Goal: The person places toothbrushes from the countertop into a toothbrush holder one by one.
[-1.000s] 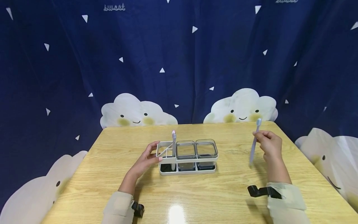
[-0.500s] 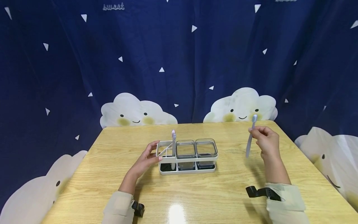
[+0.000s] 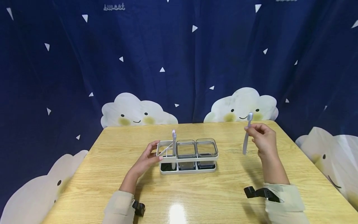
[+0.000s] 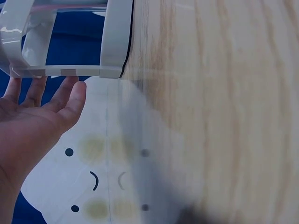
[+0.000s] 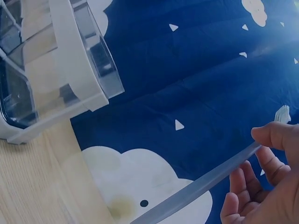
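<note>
A white toothbrush holder (image 3: 195,159) stands on the table, with two clear square cups (image 3: 185,155) (image 3: 206,155) in its middle and right bays. In its divided left bay two toothbrushes (image 3: 174,144) stand upright, one pinkish, one pale grey. My left hand (image 3: 145,161) grips the holder's left end, thumb at the front corner and fingers toward the back; the left wrist view shows its fingertips against the white frame (image 4: 114,42). To the right, my right hand (image 3: 265,141) pinches a bluish-grey toothbrush (image 3: 245,141) below its head, bristles up, raised above the table. Its handle (image 5: 201,186) slants downward in the right wrist view.
The light wooden table (image 3: 218,196) reaches back to a dark blue curtain (image 3: 156,40) printed with clouds and triangles. Black wrist cameras (image 3: 139,207) sit at both sleeves. A bright glare spot lies at the table's front middle.
My right hand has moved left and slightly up with the toothbrush, nearer to the holder. The left hand and the holder have stayed in place.
</note>
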`<action>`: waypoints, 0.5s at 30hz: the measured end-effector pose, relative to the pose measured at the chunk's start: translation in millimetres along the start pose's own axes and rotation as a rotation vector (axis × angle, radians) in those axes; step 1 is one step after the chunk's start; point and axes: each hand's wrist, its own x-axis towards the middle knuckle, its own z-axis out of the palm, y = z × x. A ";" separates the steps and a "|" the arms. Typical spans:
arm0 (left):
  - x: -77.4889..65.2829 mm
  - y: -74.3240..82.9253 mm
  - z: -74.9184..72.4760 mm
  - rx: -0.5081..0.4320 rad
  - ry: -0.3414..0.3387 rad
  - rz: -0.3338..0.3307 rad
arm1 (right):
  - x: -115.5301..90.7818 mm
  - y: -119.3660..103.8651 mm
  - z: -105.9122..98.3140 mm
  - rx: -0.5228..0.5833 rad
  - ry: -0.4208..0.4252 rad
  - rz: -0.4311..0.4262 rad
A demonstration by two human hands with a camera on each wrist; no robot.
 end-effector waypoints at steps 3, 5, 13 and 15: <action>0.1 0.2 0.1 0.005 -0.001 0.002 | -1.4 -1.6 3.3 -0.034 0.009 -0.024; 0.2 0.3 0.1 0.008 0.002 0.001 | -2.2 -2.3 6.0 -0.049 0.018 -0.047; 0.1 -0.1 0.5 0.002 0.014 -0.001 | -8.3 -8.5 17.2 0.034 -0.008 -0.142; -0.1 0.1 1.0 -0.004 0.014 -0.001 | -10.1 -10.6 19.4 0.052 -0.025 -0.150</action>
